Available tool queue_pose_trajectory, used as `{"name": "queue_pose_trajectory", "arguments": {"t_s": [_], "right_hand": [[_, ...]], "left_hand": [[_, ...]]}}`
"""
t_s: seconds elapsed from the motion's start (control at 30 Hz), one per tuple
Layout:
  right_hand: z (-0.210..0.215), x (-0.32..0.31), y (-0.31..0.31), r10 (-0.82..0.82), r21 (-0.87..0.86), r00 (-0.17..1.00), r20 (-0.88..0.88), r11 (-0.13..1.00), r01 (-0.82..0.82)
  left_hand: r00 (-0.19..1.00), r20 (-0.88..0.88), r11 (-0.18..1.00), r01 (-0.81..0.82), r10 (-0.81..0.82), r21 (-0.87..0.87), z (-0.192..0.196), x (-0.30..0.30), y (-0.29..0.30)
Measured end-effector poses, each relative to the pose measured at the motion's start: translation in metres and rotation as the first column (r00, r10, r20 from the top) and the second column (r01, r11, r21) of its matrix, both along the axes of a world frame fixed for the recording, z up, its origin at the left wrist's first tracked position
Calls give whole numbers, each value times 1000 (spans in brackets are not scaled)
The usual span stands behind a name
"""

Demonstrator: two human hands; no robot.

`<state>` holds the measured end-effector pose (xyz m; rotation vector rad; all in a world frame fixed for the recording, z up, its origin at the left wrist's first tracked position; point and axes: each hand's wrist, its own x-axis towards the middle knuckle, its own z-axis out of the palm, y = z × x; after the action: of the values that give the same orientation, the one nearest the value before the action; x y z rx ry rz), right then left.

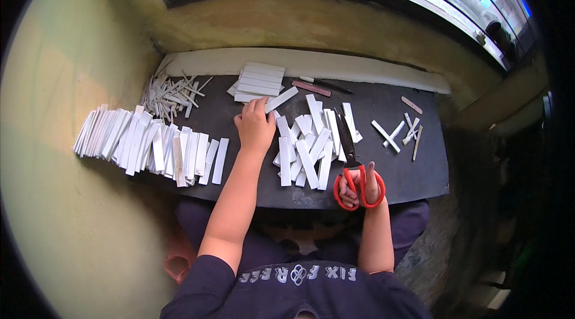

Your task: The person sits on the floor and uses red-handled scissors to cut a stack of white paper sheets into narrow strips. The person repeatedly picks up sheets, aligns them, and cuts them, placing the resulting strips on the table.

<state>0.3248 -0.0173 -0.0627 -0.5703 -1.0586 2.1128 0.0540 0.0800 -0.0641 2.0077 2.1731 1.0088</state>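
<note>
just under left hand fingertips, white strip

A dark desk carries white strips throughout. A long overlapping row of strips lies along its left part, a heap of thin slivers behind it. A neat stack sits near the back edge, a loose pile at the middle, and a few crossed strips to the right.
</note>
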Motion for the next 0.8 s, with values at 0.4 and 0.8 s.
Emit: {"name": "queue_pose_trajectory", "arguments": {"t_s": [0.4, 0.8], "right_hand": [[2, 1, 2, -9, -36, 998, 54, 999, 11], [1, 2, 5, -6, -102, 1000, 16, 995, 7]], "left_hand": [[934, 309, 982, 156, -181, 102, 23, 38, -102], [920, 380, 995, 75, -94, 64, 34, -8, -18]]}}
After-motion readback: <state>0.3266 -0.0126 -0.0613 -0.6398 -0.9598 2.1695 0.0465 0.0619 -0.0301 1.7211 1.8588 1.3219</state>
